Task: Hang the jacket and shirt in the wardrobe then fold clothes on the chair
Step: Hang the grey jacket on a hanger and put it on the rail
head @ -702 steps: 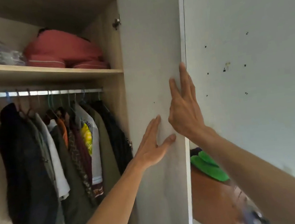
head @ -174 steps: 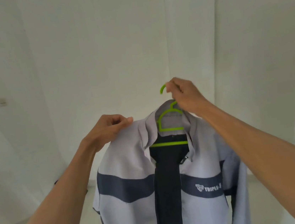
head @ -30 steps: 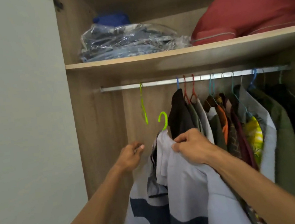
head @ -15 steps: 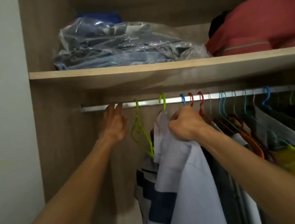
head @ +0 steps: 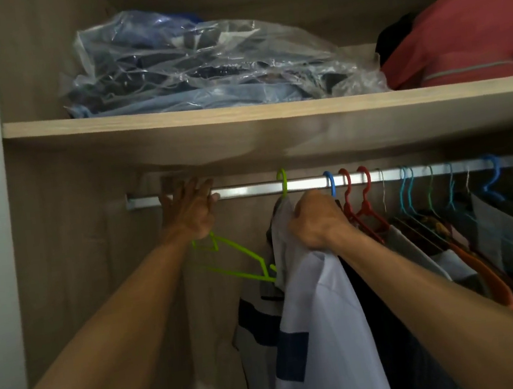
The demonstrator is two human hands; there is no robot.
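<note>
The wardrobe (head: 61,250) filled the view, its shelf (head: 239,115) at twelve o'clock bearing a plastic-wrapped bundle (head: 200,65). The grey jacket (head: 321,315) hung at six o'clock, its green hanger hook (head: 282,181) over the rail (head: 248,190). The right hand (head: 316,222) gripped the jacket's collar, fingers closed. The left hand (head: 189,209), at ten o'clock, reached the rail with fingers spread, above an empty green hanger (head: 237,261).

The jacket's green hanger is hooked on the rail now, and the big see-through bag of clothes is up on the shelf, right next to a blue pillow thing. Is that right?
Almost. The thing beside the plastic bag on the shelf is red, not blue; the head view shows it. The rest holds: the jacket's green hanger is hooked over the rail.
</note>
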